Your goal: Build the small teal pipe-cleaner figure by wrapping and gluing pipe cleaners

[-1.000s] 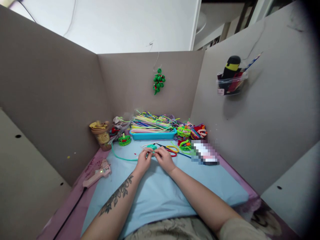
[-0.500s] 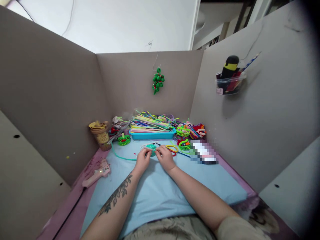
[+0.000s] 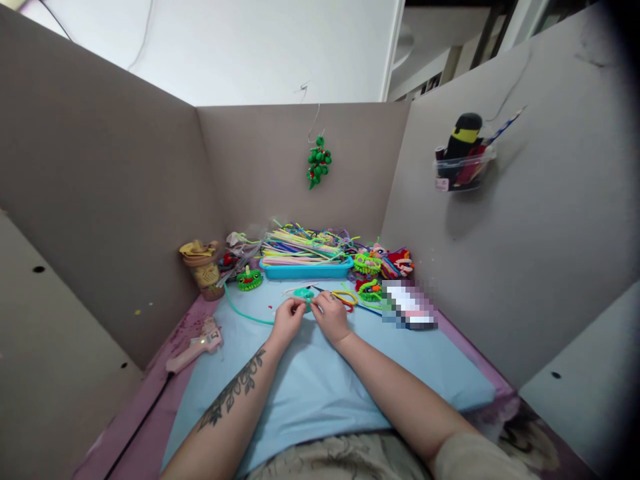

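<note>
My left hand (image 3: 286, 321) and my right hand (image 3: 331, 319) meet over the light blue mat (image 3: 320, 387), fingers pinched on a small teal pipe-cleaner piece (image 3: 303, 294). A long teal pipe cleaner (image 3: 240, 311) trails from it to the left across the mat. Yellow and red pipe-cleaner loops (image 3: 345, 298) lie just right of my right hand. What my fingertips press between them is partly hidden.
A blue tray (image 3: 305, 269) heaped with coloured pipe cleaners stands at the back. Green woven pieces (image 3: 249, 279) and more figures (image 3: 385, 263) flank it. A pink glue gun (image 3: 196, 344) lies at the left, a tan cup (image 3: 203, 267) behind it. Grey partitions enclose the desk; a green ornament (image 3: 318, 162) hangs on one.
Both hands stay pinched on the teal piece, with only small shifts of the fingers. The camera has moved slightly.
</note>
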The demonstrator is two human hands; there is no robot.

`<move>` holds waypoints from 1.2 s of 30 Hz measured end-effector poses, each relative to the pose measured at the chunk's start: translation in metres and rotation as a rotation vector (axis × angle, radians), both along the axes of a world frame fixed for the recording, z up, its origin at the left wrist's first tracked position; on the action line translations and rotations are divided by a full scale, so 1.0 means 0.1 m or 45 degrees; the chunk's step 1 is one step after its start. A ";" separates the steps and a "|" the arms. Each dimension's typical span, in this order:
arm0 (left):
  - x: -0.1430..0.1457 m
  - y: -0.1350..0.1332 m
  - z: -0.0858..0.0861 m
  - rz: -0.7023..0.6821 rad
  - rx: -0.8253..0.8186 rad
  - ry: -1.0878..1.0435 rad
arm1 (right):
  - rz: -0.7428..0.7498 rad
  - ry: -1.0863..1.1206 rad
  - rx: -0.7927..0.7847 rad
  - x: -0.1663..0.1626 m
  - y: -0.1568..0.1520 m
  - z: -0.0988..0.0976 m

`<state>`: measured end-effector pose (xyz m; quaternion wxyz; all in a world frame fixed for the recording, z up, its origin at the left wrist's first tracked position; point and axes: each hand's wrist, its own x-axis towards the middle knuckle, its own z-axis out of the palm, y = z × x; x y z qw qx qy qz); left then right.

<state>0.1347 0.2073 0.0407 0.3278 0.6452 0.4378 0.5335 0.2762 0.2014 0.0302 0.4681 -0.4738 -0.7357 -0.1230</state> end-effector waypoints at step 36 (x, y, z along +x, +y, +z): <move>-0.07 0.01 0.01 0.001 0.350 0.133 | 0.398 0.103 -0.103 -0.01 0.00 -0.01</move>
